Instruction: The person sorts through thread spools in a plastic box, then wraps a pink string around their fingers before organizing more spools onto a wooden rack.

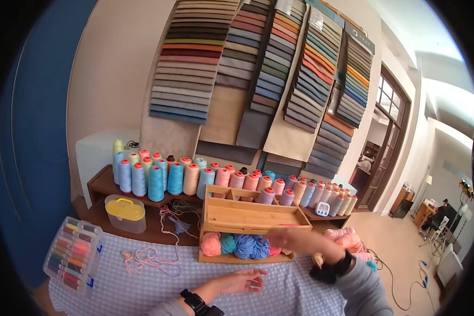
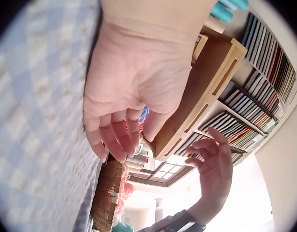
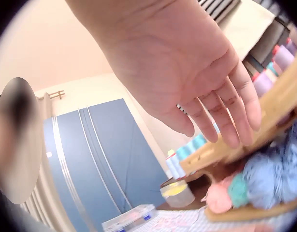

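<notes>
My left hand [image 1: 241, 282] lies low over the checked tablecloth [image 1: 142, 287], empty, its fingers loosely bent. In the left wrist view its palm faces the camera and the little-finger side is right at the cloth. My right hand [image 1: 295, 241] is raised before the right part of a wooden organizer [image 1: 250, 215], blurred in the head view. Its relaxed fingers hold nothing in the right wrist view. Inside the organizer's lower bay sit a pink yarn ball [image 1: 210, 244], a teal one [image 1: 228, 243] and blue yarn [image 1: 250, 246]. The right hand partly hides red yarn [image 1: 274, 249].
Many thread cones [image 1: 175, 179] stand on the brown shelf behind, with a white timer [image 1: 323, 209] at right. Left are a yellow-lidded tub [image 1: 125, 216], a clear thread case [image 1: 75, 255] and loose pink yarn [image 1: 151, 260]. A wicker basket [image 2: 107, 195] holds pink yarn.
</notes>
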The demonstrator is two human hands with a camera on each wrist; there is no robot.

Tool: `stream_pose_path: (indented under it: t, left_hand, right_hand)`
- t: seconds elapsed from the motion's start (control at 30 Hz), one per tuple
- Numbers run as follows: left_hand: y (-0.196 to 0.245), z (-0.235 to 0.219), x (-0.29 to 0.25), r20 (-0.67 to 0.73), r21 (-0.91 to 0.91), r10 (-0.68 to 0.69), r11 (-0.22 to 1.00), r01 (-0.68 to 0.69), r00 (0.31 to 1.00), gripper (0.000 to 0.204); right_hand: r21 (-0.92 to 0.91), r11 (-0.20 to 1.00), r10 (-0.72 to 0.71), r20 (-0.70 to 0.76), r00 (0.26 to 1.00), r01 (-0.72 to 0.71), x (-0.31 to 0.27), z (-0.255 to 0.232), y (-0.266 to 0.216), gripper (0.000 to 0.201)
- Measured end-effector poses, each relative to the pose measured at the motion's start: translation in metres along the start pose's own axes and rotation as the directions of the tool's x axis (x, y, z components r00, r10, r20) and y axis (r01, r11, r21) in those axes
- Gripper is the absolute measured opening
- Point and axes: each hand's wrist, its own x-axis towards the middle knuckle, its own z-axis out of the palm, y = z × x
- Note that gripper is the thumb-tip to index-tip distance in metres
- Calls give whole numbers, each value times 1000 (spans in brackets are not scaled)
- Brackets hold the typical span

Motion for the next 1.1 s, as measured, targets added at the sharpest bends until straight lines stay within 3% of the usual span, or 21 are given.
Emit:
stream_pose_path:
  t: [0.03,0.1,0.17,0.2,0.23,0.27,0.33,0.37,0.43,0.57,0.67,0.8,0.87,0.9,0.97,1.0,1.07,1.1]
  left_hand:
    - [0,0,0,11,-6,1,1000,-1,1000,34]
    - [0,2,1,-16,41,4,999,-3,1000,34]
    - [0,3,0,-10,38,4,999,-3,1000,33]
    - [1,3,0,-13,41,4,999,-3,1000,32]
    - [1,2,0,-13,40,6,999,-5,1000,32]
    - [0,1,1,-14,40,-1,999,2,1000,32]
    - [1,1,0,-21,44,-4,999,5,1000,31]
    - [1,3,-1,-12,39,-7,999,7,1000,30]
    - [2,2,-1,-11,31,1,1000,-1,1000,30]
    - [0,0,2,29,14,3,1000,-3,1000,31]
    - [-4,-3,4,28,22,-1,1000,1,1000,32]
    - [-5,-8,7,55,10,5,1000,-5,998,31]
    - [-4,-6,5,39,13,5,1000,-5,999,31]
    - [-5,-5,6,30,16,4,1000,-5,1000,31]
    - [-7,-6,8,25,13,2,1000,-3,1000,31]
    - [-7,-7,8,17,17,4,1000,-5,1000,32]
    - [-5,-3,6,14,23,6,1000,-6,1000,32]
    - [-4,-2,5,9,29,7,1000,-7,1000,32]
  right_hand:
    - [-31,993,114,40,993,-113,11,-22,-6,28]
    - [-407,912,30,-77,997,-59,36,-54,9,26]
    - [-479,840,152,-240,959,-253,75,-79,41,22]
    - [-685,727,-110,-183,977,-46,103,-93,95,20]
    - [-837,528,-349,-64,935,140,123,-106,141,19]
    - [-837,528,-351,-62,934,143,132,-110,145,19]
    - [-861,496,44,-104,994,-112,148,-115,151,17]
    - [-862,496,36,-103,994,-107,158,-114,168,17]
    - [-768,573,154,-241,958,-286,172,-105,210,16]
    - [-632,621,303,-353,885,-464,184,-82,251,23]
    - [-495,697,372,-368,852,-518,160,-73,214,23]
    - [-555,649,283,-460,842,-521,153,-75,191,23]
    - [-530,583,112,-698,707,-616,151,-81,161,20]
    - [-530,582,115,-697,708,-617,147,-87,145,20]
    - [-541,674,-79,-730,679,-503,136,-97,120,20]
    - [-542,672,-78,-730,680,-505,131,-97,111,20]
    - [-483,830,-250,-770,587,-279,127,-98,95,20]
    - [-486,828,-254,-769,587,-279,129,-95,92,20]
